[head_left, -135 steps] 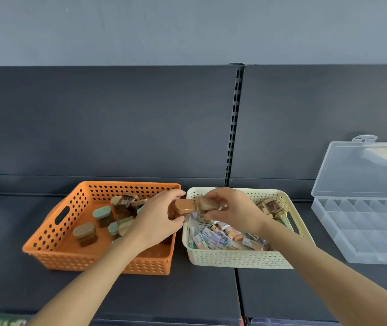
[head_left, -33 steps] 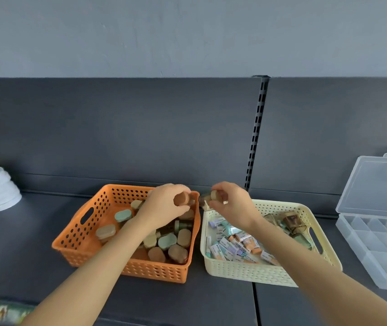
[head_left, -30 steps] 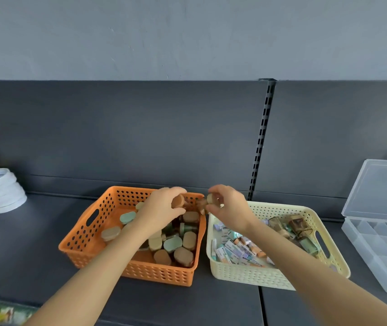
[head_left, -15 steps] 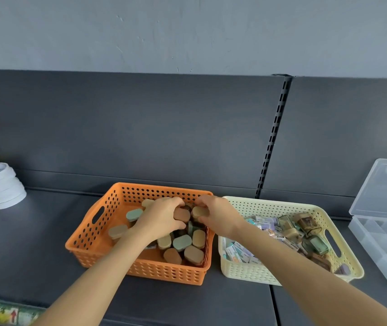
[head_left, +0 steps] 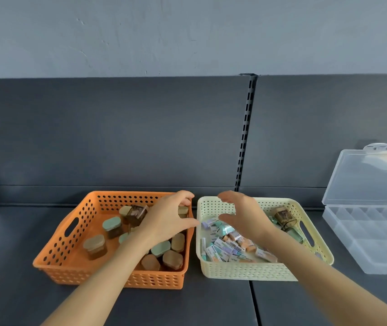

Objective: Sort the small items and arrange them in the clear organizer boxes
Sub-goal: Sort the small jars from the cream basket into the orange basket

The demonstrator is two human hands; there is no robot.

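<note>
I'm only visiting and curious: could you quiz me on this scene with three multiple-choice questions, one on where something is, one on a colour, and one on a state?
1. Where does the clear box stand?
A. left of the orange basket
B. right of the cream basket
C. between the two baskets

2. What colour is the basket holding the little jars?
A. orange
B. blue
C. cream

3. How is the clear box's lid?
A. shut
B. open, standing up
C. lying in a basket

Answers:
1 B: it sits at the far right, past the cream basket.
2 A: the jars lie in the orange basket.
3 B: the lid stands raised behind the compartments.
</note>
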